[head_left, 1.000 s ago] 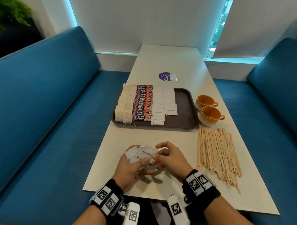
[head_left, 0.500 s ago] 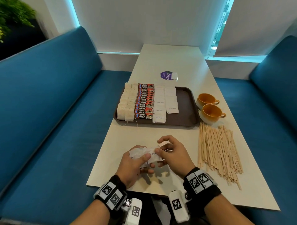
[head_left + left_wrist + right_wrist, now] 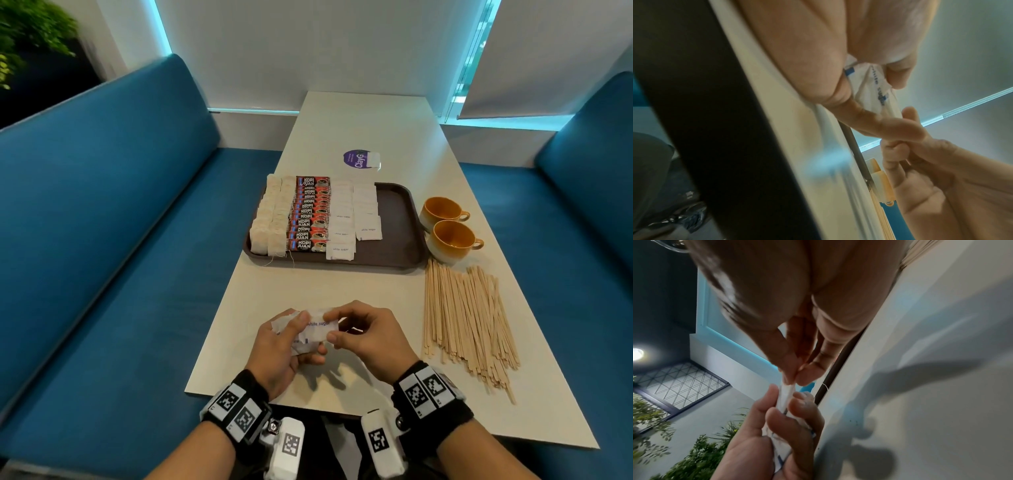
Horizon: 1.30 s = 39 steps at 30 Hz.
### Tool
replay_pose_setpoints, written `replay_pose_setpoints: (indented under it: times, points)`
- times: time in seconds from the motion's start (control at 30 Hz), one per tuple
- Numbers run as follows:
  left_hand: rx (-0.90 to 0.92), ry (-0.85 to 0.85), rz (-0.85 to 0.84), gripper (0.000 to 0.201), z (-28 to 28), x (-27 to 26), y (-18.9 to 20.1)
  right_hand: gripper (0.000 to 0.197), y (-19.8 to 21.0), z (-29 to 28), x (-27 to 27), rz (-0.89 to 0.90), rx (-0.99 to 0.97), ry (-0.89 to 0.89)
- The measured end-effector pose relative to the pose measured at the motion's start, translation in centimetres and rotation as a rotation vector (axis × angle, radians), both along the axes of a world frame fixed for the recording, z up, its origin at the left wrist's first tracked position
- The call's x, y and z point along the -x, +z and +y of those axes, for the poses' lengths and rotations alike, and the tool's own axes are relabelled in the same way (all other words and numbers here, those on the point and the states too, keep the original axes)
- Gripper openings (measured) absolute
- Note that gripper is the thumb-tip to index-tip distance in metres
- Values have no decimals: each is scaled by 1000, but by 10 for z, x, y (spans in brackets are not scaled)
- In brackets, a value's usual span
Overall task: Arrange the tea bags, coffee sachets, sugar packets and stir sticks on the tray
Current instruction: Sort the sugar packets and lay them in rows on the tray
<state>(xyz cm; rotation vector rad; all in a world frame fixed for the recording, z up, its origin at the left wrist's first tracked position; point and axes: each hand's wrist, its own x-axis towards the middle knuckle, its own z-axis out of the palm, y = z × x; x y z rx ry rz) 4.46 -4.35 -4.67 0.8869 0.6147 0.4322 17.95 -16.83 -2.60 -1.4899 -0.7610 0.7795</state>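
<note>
Near the table's front edge my left hand grips a small stack of white sugar packets. My right hand pinches the right end of the top packet between thumb and forefinger. The right wrist view shows that pinch on the sugar packets; the left wrist view shows the same sugar packets in my left fingers. Farther back lies the brown tray with rows of tea bags, red coffee sachets and sugar packets. Wooden stir sticks lie in a loose pile on the table to the right.
Two orange cups stand right of the tray, just beyond the stir sticks. A purple round sticker lies behind the tray. Blue benches flank the white table on both sides.
My hands stay at the front edge; the right hand's fingers have closed onto the top packet's right end. The head view has shifted slightly.
</note>
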Motion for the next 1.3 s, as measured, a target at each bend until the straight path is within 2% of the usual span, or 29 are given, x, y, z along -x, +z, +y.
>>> replay_pose_setpoints:
  times: [0.2,0.33,0.57,0.7,0.8,1.07,1.17,1.3]
  points:
    - [33,-17,-27,39,2,1,0,33,-2,-1,-2,-17,4,-55]
    - [-35,-72,-37,44,1,4,-2,37,-3,-5,-8,-25,5,-83]
    - [-13,-29,-10,43,2,2,0,46,-6,-3,-13,34,10,-83]
    - [10,5,-19,34,2,-2,0,46,-2,0,-24,14,18,-95]
    - [29,10,-52,32,3,-3,-3,39,7,2,-46,12,36,-165]
    - [53,-13,-108,56,8,-1,-19,22,30,38,-150,20,136,-385]
    - [39,-17,-85,53,8,-1,-20,19,27,59,-185,-63,246,-362]
    - [47,-37,-87,52,8,-1,-20,17,18,85,-213,-140,425,-218]
